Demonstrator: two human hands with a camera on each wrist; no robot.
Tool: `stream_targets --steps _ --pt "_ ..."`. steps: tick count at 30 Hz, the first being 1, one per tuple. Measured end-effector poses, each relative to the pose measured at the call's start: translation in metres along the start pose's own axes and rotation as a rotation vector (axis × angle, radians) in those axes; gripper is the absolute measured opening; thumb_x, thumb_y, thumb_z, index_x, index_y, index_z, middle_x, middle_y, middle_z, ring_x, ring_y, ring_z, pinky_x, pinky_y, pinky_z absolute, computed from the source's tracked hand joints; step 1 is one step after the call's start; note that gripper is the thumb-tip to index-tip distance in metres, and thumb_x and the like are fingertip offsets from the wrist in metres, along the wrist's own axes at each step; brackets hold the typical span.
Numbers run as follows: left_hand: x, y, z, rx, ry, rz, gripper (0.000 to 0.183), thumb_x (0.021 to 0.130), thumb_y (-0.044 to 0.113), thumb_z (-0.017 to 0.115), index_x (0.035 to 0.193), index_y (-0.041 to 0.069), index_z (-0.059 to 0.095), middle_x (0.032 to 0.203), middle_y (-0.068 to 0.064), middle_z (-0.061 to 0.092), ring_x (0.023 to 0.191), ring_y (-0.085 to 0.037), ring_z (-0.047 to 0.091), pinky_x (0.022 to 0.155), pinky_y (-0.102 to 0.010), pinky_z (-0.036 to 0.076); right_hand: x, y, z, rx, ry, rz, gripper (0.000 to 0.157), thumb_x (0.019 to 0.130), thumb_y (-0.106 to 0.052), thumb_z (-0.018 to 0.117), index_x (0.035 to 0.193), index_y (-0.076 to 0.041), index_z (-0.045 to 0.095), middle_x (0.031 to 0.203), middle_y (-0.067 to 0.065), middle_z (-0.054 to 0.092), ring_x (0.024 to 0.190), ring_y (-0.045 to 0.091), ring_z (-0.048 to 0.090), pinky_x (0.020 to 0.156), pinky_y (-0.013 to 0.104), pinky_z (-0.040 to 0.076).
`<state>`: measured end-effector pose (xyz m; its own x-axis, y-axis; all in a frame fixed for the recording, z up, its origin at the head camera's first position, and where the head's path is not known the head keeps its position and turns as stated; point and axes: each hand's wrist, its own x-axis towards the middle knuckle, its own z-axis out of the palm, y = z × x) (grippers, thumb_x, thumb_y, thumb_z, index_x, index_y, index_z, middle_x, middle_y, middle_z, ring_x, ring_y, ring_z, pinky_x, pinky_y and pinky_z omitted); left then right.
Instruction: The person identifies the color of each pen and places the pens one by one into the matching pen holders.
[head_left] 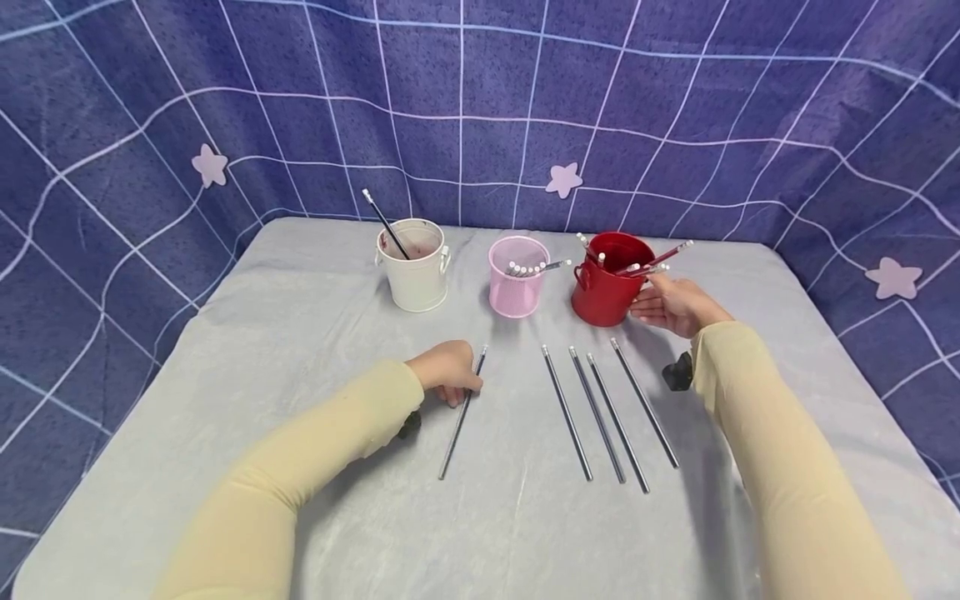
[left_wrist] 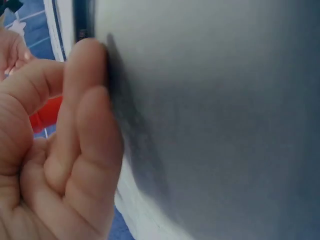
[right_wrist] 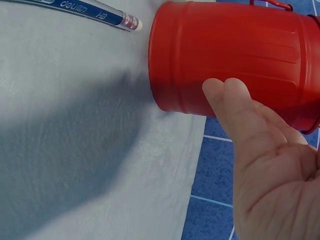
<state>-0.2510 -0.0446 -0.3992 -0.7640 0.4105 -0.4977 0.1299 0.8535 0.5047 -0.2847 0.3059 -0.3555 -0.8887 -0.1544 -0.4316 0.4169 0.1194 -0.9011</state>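
Note:
My left hand (head_left: pixel 448 370) pinches a dark blue pencil (head_left: pixel 453 442) between thumb and fingers, near its white eraser end, low over the grey cloth. In the left wrist view only a short dark piece of this pencil (left_wrist: pixel 83 20) shows beyond the fingertips. To the right, my right hand (head_left: pixel 675 307) is beside a red bucket (head_left: pixel 600 302) of pencils. Its fingers (right_wrist: pixel 235 100) are extended, fingertips right at the bucket's side, and in the head view its thumb lies up by the rim. Several pencils lean in the bucket, eraser ends up.
A white bucket (head_left: pixel 418 287) with one pencil (head_left: pixel 386 225) stands back left. Between the buckets is a pink cup (head_left: pixel 513 300) holding several pencils. More pencils lie on the cloth right of centre, including one by the right arm (head_left: pixel 645 403). A blue gridded curtain (head_left: pixel 465 150) hangs behind.

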Motion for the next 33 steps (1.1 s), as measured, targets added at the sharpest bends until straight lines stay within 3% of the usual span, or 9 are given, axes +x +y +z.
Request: stream_targets --steps 8,12,15,20,24,27,29,33 --pt "-0.007 -0.003 -0.009 -0.282 -0.097 -0.005 0.024 0.081 -0.001 0.063 0.062 0.008 0.052 0.058 -0.005 0.06 0.052 -0.013 0.061 0.056 -0.027 0.058 0.002 0.002 0.002 -0.019 0.001 0.001 0.054 0.105 -0.034 0.024 0.12 0.014 0.043 0.079 -0.002 0.067 0.075 0.006 0.066 0.078 0.022 0.056" --pt "-0.014 0.002 -0.019 -0.353 -0.096 0.0 0.024 0.081 -0.003 0.067 0.065 0.008 0.052 0.06 -0.005 0.061 0.055 -0.014 0.062 0.06 -0.029 0.059 0.003 0.002 0.002 -0.023 -0.002 0.0 0.054 0.105 -0.034 0.024 0.12 0.015 0.042 0.079 -0.003 0.067 0.075 0.006 0.066 0.079 0.021 0.056" --pt "-0.021 0.003 -0.028 -0.349 -0.08 0.024 0.024 0.08 -0.003 0.067 0.066 0.008 0.051 0.06 -0.003 0.061 0.056 -0.013 0.062 0.063 -0.031 0.059 0.004 0.002 0.003 -0.013 -0.003 0.002 0.052 0.105 -0.034 0.024 0.118 0.014 0.043 0.078 -0.002 0.068 0.075 0.006 0.066 0.078 0.021 0.056" --pt "-0.032 0.004 -0.049 -0.299 0.01 0.067 0.023 0.078 -0.002 0.067 0.065 0.008 0.051 0.06 -0.002 0.06 0.056 -0.013 0.062 0.066 -0.034 0.06 0.004 0.002 0.005 -0.016 0.005 -0.004 0.052 0.105 -0.034 0.026 0.118 0.014 0.044 0.078 -0.002 0.068 0.075 0.007 0.067 0.078 0.022 0.056" --pt "-0.04 0.001 -0.066 -0.322 0.062 0.111 0.019 0.078 -0.002 0.067 0.068 0.006 0.053 0.061 -0.001 0.06 0.056 -0.012 0.061 0.064 -0.032 0.059 0.004 0.002 0.006 -0.022 0.004 -0.002 0.053 0.105 -0.034 0.024 0.117 0.014 0.043 0.078 -0.002 0.067 0.075 0.006 0.066 0.079 0.021 0.056" --pt "-0.047 -0.004 -0.077 -0.348 0.117 0.188 0.013 0.078 -0.003 0.067 0.072 0.002 0.056 0.064 0.0 0.062 0.059 -0.01 0.061 0.064 -0.028 0.058 0.003 0.002 0.005 -0.032 -0.005 -0.003 0.054 0.105 -0.034 0.023 0.12 0.015 0.042 0.079 -0.003 0.067 0.075 0.005 0.066 0.08 0.022 0.055" --pt "-0.052 -0.007 -0.084 -0.362 0.189 0.251 0.011 0.078 -0.003 0.067 0.074 0.001 0.057 0.065 0.0 0.064 0.061 -0.009 0.06 0.064 -0.026 0.057 0.003 0.002 0.004 -0.033 -0.007 -0.008 0.055 0.105 -0.034 0.023 0.119 0.015 0.042 0.079 -0.003 0.067 0.075 0.005 0.066 0.081 0.022 0.055" --pt "-0.062 -0.012 -0.099 -0.378 0.401 0.348 0.012 0.079 0.0 0.071 0.077 0.0 0.06 0.068 0.003 0.065 0.063 -0.006 0.058 0.062 -0.021 0.05 0.001 0.002 0.001 -0.024 -0.009 -0.01 0.054 0.105 -0.035 0.023 0.117 0.014 0.044 0.079 -0.003 0.068 0.074 0.005 0.066 0.08 0.022 0.055"
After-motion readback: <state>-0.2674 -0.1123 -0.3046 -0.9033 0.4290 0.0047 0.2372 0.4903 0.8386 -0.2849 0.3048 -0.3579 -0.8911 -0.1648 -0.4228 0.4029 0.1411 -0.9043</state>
